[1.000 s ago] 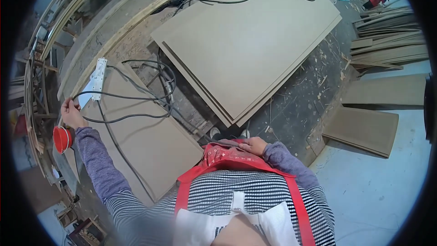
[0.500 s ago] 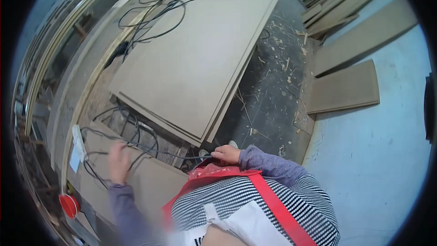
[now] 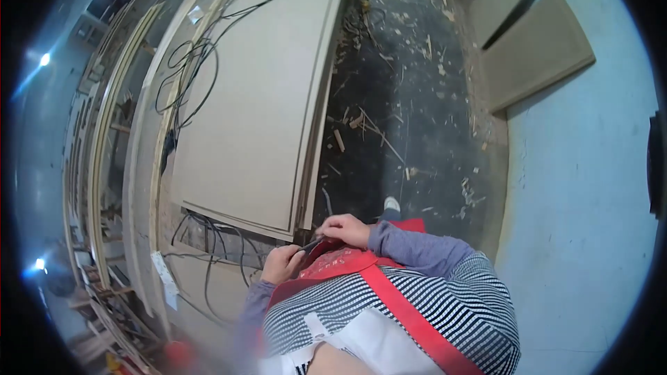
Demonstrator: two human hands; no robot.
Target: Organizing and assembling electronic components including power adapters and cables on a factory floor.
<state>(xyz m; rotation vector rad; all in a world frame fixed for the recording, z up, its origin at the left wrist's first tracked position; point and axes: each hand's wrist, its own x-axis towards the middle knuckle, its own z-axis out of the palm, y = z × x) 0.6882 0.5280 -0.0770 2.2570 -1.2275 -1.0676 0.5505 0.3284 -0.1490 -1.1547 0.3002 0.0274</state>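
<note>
A dark cable (image 3: 310, 245) runs between my two hands in front of the red apron (image 3: 336, 262). My left hand (image 3: 281, 264) is closed on the cable, close to the apron's left edge. Slightly farther right, my right hand (image 3: 347, 230) grips the same cable with curled fingers; its fingertips are partly hidden. More black cable (image 3: 215, 229) hangs in loops over the near edge of the board stack. Just beyond my hands lies the stack of large beige boards (image 3: 243, 111).
Another loose black cable (image 3: 201, 76) lies along the stack's left side. Wood scraps (image 3: 338, 140) litter the dark floor at right. Boards (image 3: 538, 52) lean on the pale wall (image 3: 577, 201). Long timber strips (image 3: 114, 139) stretch along the left.
My left hand has come right, from over the cable loops to beside my right hand, and is now closed on the cable. The view has shifted, with the board stack now farther left.
</note>
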